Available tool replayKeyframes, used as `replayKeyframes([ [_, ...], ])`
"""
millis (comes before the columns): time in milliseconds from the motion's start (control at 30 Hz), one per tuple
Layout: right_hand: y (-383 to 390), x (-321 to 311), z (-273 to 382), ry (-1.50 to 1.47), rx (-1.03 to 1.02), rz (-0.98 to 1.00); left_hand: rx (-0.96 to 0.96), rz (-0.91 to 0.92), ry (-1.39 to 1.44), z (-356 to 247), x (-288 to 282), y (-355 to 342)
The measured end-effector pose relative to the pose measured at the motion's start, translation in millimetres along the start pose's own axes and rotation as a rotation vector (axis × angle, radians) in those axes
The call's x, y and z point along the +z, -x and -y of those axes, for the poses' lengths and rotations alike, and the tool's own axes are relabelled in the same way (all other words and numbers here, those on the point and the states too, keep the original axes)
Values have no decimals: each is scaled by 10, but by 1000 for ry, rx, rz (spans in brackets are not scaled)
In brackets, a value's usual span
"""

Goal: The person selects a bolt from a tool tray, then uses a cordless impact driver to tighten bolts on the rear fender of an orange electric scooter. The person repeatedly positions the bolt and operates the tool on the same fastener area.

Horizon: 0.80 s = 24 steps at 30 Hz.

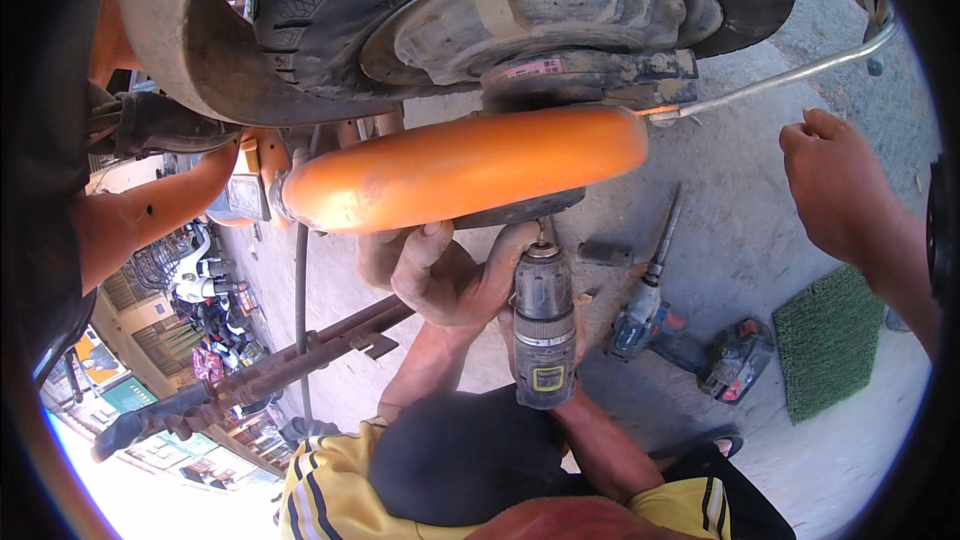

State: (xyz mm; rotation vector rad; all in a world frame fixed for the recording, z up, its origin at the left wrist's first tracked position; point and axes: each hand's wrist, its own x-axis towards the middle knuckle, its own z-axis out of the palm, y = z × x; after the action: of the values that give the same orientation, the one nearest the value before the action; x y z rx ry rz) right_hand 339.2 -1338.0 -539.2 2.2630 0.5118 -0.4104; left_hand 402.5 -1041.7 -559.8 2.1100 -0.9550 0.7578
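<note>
My right hand [577, 345], mostly hidden behind the tool, grips a cordless drill [545, 335] with a dusty dark body. Its chuck points away from me, and the bit tip reaches the dark strip [530, 208] beneath a glossy orange rounded vehicle part [470, 168]. Just left of the chuck, my left hand [445, 275] presses up against that strip with bent fingers; its thumb lies close to the bit. What the fingers pinch is hidden. Beyond the orange part is a dusty black-tyred wheel [540, 20].
Another person's closed hand [830, 175] comes in from the right. On the concrete lie a second power tool [640, 315] with a long bit, a dark block [605, 253] and a green turf mat [830, 340]. A rusty metal bar [320, 360] and orange frame tubes [165, 202] stand left.
</note>
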Motion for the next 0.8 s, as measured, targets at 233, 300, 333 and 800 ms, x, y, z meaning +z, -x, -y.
replayKeyframes([
  [233,-110,598,-324,-132,-197,104,-297,271,121,-198,-270,222],
  [300,-102,396,-228,-139,-66,71,-771,417,233,-406,-285,143],
  [333,-106,353,-196,-143,-17,53,-1050,316,525,-430,-230,174],
  [800,-202,788,-324,-1011,-276,-367,-1369,150,1151,-398,73,-159],
])
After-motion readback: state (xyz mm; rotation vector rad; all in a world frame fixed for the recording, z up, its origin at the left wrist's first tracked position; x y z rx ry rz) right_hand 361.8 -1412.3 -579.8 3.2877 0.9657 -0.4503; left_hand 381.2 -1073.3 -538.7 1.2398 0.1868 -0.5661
